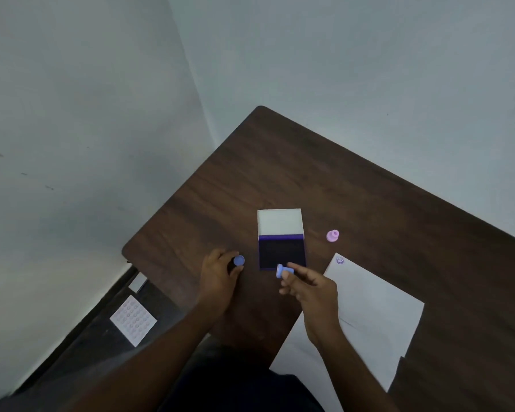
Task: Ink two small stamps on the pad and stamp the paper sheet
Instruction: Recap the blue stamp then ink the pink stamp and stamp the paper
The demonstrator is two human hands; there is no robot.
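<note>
An ink pad (281, 254) lies open on the brown table (309, 173), its dark pad facing up and its white lid (279, 221) folded back. My right hand (312, 289) holds a small blue stamp (281, 270) on its side at the pad's near edge. My left hand (220, 278) rests to the pad's left, fingers around a round blue cap (238, 260). A pink stamp (332, 235) stands upright to the pad's right. The white paper sheet (369, 316) lies right of my right hand, with one purple smiley print (340, 260) at its far corner.
Off the table's left edge, lower down, lie a sheet with rows of small round marks (133, 319) and a small white card (138, 282). Pale walls meet in a corner behind the table.
</note>
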